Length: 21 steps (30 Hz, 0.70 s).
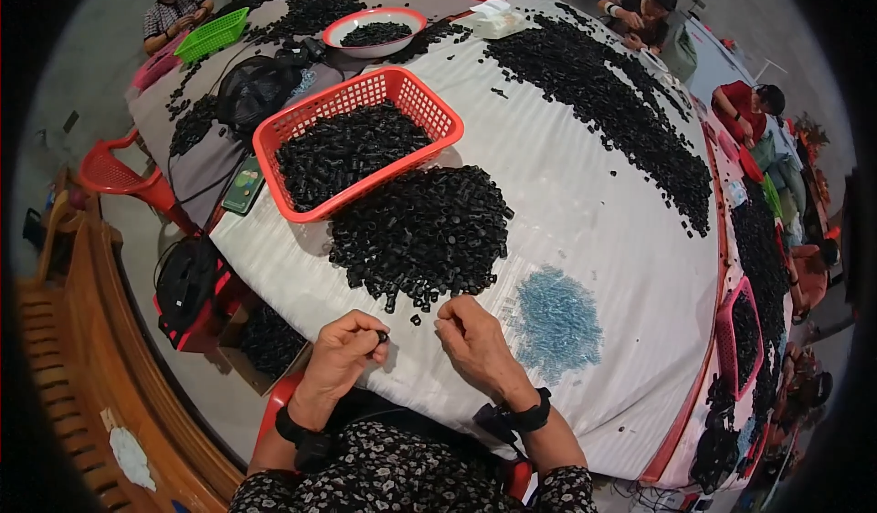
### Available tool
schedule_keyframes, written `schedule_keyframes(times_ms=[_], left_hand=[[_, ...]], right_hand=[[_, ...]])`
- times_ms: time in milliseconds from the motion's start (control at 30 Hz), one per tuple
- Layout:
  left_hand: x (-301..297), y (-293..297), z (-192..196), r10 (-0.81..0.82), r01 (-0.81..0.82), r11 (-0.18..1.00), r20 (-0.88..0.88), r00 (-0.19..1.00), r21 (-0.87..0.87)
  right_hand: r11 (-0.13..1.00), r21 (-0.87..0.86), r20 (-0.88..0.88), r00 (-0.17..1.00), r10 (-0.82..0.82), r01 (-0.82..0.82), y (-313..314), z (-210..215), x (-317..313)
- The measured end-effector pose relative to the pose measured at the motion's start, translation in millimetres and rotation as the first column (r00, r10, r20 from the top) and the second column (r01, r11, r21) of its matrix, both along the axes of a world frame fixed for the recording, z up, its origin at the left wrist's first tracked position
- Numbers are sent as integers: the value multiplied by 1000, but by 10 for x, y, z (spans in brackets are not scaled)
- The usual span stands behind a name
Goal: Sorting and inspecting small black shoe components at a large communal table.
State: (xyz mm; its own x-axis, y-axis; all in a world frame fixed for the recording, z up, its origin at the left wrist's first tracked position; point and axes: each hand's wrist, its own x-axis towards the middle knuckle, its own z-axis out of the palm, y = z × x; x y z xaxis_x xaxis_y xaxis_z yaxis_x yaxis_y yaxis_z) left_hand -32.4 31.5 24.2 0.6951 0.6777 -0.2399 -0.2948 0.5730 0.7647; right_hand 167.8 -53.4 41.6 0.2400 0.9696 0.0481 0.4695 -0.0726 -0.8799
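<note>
My left hand (345, 356) pinches a small black ring-like plastic part (382, 337) between thumb and fingertips, just above the white-covered table (630, 266). Opposite it, my right hand (477, 341) is closed, its fingers curled at the near edge of a heap of black plastic parts (425, 230). Whatever those fingers hold, if anything, is hidden. A few loose black pieces lie between the heap and my hands. To the right of my right hand spreads a pile of small clear-blue pieces (557, 321).
Behind the heap stands a red basket (437, 111) partly filled with black parts. A green phone (243, 186) lies left of it. Farther back are a red-rimmed basin (338, 31), a green basket (212, 36) and a long black spread (603, 102). Several people sit around the tables.
</note>
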Motion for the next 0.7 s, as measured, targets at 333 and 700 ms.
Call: schedule_keyframes(times_ms=[333,700], left_hand=[[-11,-24,-47,-66,64,998,76,995,23],[-5,-50,-25,-77,78,997,84,993,-9]], right_hand=[[992,117,223,975,18,-45,9,-196,13],[963,124,630,769,108,-237,150,-230,-267]])
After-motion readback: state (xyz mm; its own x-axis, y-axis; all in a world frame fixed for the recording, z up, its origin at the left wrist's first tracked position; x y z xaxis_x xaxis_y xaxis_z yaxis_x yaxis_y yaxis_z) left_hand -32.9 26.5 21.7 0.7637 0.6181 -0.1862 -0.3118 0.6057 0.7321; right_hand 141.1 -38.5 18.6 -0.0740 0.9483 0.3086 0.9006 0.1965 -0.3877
